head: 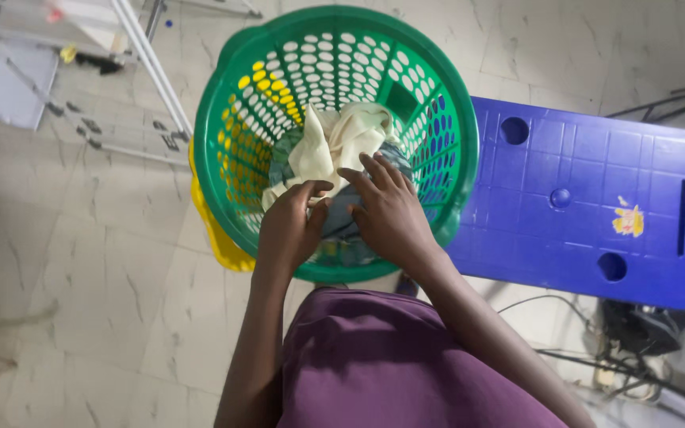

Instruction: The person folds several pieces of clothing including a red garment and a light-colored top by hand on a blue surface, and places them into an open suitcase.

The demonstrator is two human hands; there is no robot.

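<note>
A pale marble-patterned tiled floor (81, 261) fills the view, with the legs of a white metal rack (148, 59) at the upper left and a blue plastic stool (588, 198) lying just to the right of a green perforated laundry basket (235, 87). A yellow basket (212, 238) shows behind the green one at its lower left rim. Inside the green basket lies a heap of clothes, a cream cloth (334, 143) on top and a darker blue-grey garment (342, 214) beneath it. Both of the person's hands are down in the basket. The left hand (291, 226) is curled, its thumb and fingers closed in a pinch on the lower edge of the cream cloth. The right hand (390, 210) rests flat on the heap just beside it, fingers stretched out and slightly spread, their tips touching the cream cloth; it grips nothing that can be seen. The person's purple garment (406, 364) fills the bottom of the view, and dark cables (564, 329) lie on the floor under the stool. The step in hand looks like taking hold of the top piece in the basket. A sound next move would need the right fingers to close on the same cloth so that it lifts free of the darker garment under it.
</note>
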